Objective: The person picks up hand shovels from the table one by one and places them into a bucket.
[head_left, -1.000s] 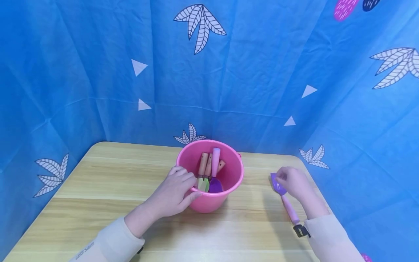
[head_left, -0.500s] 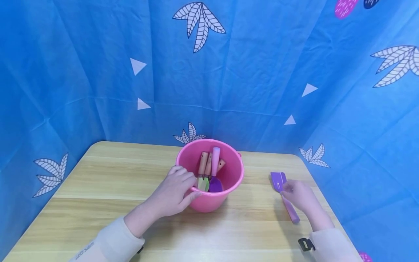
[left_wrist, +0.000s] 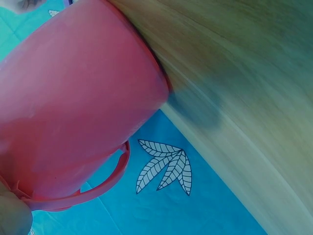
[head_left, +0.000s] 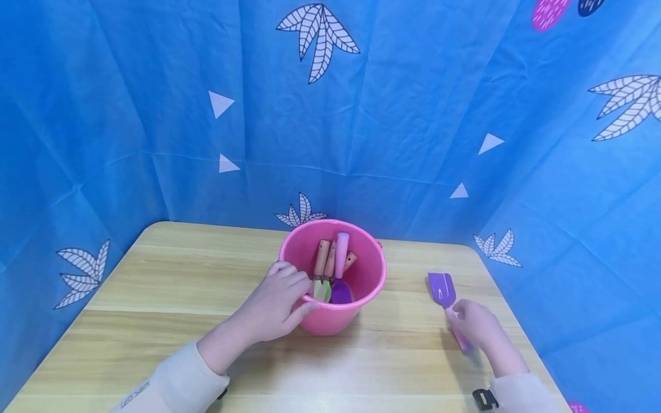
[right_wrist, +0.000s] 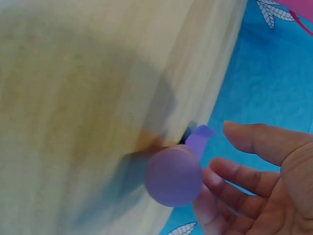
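Note:
A pink bucket point(head_left: 369, 287) stands upright on the table. My left hand point(head_left: 276, 301) grips its near left rim, fingers inside and thumb outside. Within the bucket lie a purple tool with a lilac handle point(head_left: 341, 255) and several tools with wooden handles point(head_left: 321, 258); a green blade point(head_left: 323, 291) shows among them. On the right lies a small purple shovel point(head_left: 442, 288) with a flat blade and lilac handle. Over that handle is my right hand point(head_left: 477, 327). In the right wrist view, its thumb point(right_wrist: 259, 139) stands apart from the handle end point(right_wrist: 173, 177), while the other fingers are close beside it.
The wooden table point(head_left: 170, 281) has a rounded far edge. Blue cloth point(head_left: 413, 115) with leaf prints hangs behind it and along both sides. The bucket's handle point(left_wrist: 98, 191) hangs on its outside in the left wrist view.
My right hand has moved toward me, from over the shovel's blade to its handle. The shovel lies about where it was. My left hand has stayed on the bucket rim.

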Tool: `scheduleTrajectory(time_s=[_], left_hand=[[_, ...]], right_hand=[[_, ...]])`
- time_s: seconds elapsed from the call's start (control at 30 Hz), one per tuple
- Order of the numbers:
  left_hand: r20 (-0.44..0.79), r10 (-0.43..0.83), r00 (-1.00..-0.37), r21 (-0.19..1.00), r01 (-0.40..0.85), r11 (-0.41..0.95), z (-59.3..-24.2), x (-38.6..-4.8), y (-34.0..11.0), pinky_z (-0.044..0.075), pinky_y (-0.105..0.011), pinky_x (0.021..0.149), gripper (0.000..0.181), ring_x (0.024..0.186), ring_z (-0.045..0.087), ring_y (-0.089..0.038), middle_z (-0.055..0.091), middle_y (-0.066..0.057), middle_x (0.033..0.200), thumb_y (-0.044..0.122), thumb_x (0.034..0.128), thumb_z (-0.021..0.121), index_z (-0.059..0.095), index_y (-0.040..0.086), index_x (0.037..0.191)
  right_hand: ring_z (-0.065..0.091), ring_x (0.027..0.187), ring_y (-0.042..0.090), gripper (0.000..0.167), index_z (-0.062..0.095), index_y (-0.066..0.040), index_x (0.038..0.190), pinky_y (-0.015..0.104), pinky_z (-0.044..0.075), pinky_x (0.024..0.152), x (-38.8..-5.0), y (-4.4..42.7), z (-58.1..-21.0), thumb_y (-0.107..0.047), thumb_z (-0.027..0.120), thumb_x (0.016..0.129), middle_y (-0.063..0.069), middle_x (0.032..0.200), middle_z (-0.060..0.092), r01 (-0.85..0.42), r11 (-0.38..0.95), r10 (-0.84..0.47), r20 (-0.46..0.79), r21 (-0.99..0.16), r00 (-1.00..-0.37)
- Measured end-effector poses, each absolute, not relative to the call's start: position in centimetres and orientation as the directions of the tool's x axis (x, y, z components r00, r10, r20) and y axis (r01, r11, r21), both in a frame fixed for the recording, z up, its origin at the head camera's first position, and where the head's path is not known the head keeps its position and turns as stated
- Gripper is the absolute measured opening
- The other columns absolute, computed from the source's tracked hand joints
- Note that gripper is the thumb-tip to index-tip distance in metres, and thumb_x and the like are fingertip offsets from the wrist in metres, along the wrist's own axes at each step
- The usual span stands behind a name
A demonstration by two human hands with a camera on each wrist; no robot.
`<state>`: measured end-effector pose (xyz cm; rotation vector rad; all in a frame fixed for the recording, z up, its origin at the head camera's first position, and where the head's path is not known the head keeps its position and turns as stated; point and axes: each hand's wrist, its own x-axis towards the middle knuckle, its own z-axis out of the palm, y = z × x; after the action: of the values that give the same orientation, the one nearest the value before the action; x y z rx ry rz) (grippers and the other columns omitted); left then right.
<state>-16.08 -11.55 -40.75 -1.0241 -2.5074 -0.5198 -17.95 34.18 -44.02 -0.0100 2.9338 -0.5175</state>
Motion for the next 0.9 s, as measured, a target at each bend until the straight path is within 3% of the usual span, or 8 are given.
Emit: scheduleTrajectory(time_s=[0.17,0.47,0.63,0.87,0.9], left_hand=[[0.466,0.578,-0.670,0.200,0.716,0.669,-40.6,-16.0,-11.5,0.034,-0.040,0.101,0.032,0.093,0.047,-0.008,0.052,0.014,0.085,0.054,0.1006,0.048,0.057,0.026,0.092],[0.467,0.577,-0.670,0.205,0.717,0.666,-40.7,-15.9,-11.5,0.035,-0.040,0.100,0.032,0.093,0.047,-0.007,0.052,0.015,0.086,0.055,0.1004,0.048,0.057,0.026,0.092],[0.466,0.576,-0.671,0.206,0.716,0.667,-40.7,-15.9,-11.5,0.035,-0.040,0.100,0.032,0.092,0.046,-0.007,0.052,0.015,0.086,0.056,0.1005,0.047,0.057,0.027,0.092],[0.476,0.575,-0.665,0.199,0.719,0.666,-40.8,-15.9,-11.6,0.035,-0.040,0.099,0.030,0.092,0.045,-0.008,0.050,0.015,0.085,0.054,0.1003,0.049,0.055,0.026,0.090],[0.478,0.576,-0.663,0.197,0.720,0.666,-40.8,-15.9,-11.6,0.035,-0.040,0.099,0.029,0.092,0.045,-0.008,0.049,0.015,0.085,0.053,0.1002,0.050,0.055,0.026,0.090]], right_hand=[[0.065,0.081,0.027,0.045,0.057,0.014,0.117,0.058,0.050,0.085,-17.7,34.3,-44.7,-0.026,0.061,0.097,0.011,0.086,0.068,0.050,0.943,-0.011,-0.182,-0.328,-0.983],[0.062,0.077,0.026,0.048,0.055,0.013,0.113,0.059,0.047,0.088,-16.9,34.3,-45.7,-0.028,0.068,0.092,0.004,0.070,0.060,0.092,0.939,0.015,-0.227,-0.332,-0.974],[0.061,0.076,0.026,0.046,0.055,0.012,0.110,0.061,0.047,0.088,-16.8,34.4,-46.3,-0.025,0.073,0.088,0.004,0.071,0.059,0.089,0.940,0.014,-0.222,-0.330,-0.975],[0.057,0.071,0.025,0.033,0.058,0.009,0.101,0.054,0.051,0.078,-16.9,34.5,-46.9,-0.015,0.071,0.084,0.009,0.078,0.062,0.069,0.945,0.010,-0.181,-0.319,-0.984],[0.057,0.071,0.025,0.031,0.058,0.009,0.101,0.054,0.051,0.078,-16.9,34.5,-47.0,-0.016,0.069,0.087,0.010,0.080,0.063,0.070,0.946,0.014,-0.177,-0.315,-0.984]])
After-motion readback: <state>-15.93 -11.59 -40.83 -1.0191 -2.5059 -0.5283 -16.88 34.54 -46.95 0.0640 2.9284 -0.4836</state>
